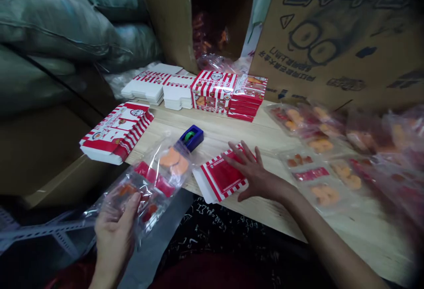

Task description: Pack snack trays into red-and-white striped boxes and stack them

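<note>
My left hand [115, 225] is closed on a clear plastic pack [155, 178] with orange, red and brown pieces in it, held up off the front edge of the table. With fingers spread, my right hand [250, 172] rests over a flat red-and-white striped carton [225, 172] on the table. The fingers touch or hover just above its printed face; I cannot tell which. A white flap of the carton sticks out toward the left. Behind the carton sits a blue tape dispenser [192, 137] with a green roll in it.
Stacks of folded striped cartons [117, 128] stand at the left and the back [215, 88]. Several plastic packs [319, 183] lie on the right. An open cardboard box [172, 24], a large printed box [314, 50] and green sacks [66, 20] rise behind the wooden table [271, 218].
</note>
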`<state>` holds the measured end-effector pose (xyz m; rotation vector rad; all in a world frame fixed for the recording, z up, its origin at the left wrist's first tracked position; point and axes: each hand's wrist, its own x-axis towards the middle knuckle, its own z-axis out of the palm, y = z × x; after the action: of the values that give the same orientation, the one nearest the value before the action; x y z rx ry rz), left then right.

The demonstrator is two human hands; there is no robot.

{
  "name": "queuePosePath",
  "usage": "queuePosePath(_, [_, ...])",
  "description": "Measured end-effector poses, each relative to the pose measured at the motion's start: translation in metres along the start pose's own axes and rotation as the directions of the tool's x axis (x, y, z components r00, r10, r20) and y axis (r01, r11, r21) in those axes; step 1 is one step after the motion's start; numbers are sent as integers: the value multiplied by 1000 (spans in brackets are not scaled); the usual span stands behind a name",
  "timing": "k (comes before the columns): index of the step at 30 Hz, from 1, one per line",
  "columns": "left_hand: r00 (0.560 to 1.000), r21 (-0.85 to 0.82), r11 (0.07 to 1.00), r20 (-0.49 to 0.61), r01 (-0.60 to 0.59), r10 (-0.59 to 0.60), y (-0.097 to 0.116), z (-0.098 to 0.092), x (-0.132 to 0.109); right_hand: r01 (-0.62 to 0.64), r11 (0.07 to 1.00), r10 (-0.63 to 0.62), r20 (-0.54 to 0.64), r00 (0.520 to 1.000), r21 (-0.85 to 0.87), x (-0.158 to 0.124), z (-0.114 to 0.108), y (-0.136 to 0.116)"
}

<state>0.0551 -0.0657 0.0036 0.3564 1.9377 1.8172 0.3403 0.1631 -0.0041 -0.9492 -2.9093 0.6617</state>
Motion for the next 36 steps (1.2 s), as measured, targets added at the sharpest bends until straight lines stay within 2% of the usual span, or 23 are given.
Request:
queuePosePath(1, [996,-76,993,-3,89,-89,-2,0,1,27,997,-21,81,996,-69,15,2,2])
queuePosePath(3, [978,-152,967,-10,203,-207,-9,0,1,58,993,-36,201,979,-105,36,10,4])
queuePosePath(5, [962,-175,947,-2,269,-273,-19,-1,-1,63,995,-45,232,972,-72,44,21,5])
queuePosePath(8, [951,-174,935,80,308,-299,-33,-2,-6,67,998,-67,143,987,3,33,34,9])
queuePosePath(11, [900,-89,910,214,405,-380,-41,-1,-6,33,999,-34,19,999,42,13,45,9])
queuePosePath(14, [788,55,858,370,510,-492,-43,-1,5,0,997,3,-50,999,75,-4,53,6])
queuePosePath(17, [658,190,824,520,533,-545,-40,-1,26,11,993,-3,-70,998,115,-16,57,2])
queuePosePath(19, [586,262,822,595,505,-550,-36,0,41,12,992,-2,-81,997,125,-23,58,0])
queuePosePath(22, [501,335,835,681,436,-534,-28,5,58,11,992,0,-87,996,126,-30,60,-3])
queuePosePath(28, [306,435,831,785,347,-539,-25,26,68,17,994,-6,-103,995,110,-40,67,-9])
queuePosePath(29, [295,430,830,791,357,-536,-26,31,68,10,994,2,-104,995,112,-42,67,-10])
queuePosePath(33, [309,402,808,775,431,-550,-33,52,67,-43,988,60,-117,991,149,-47,66,-9])
queuePosePath(36, [284,422,786,767,451,-575,-36,61,71,-66,981,94,-154,984,180,-52,68,-9])
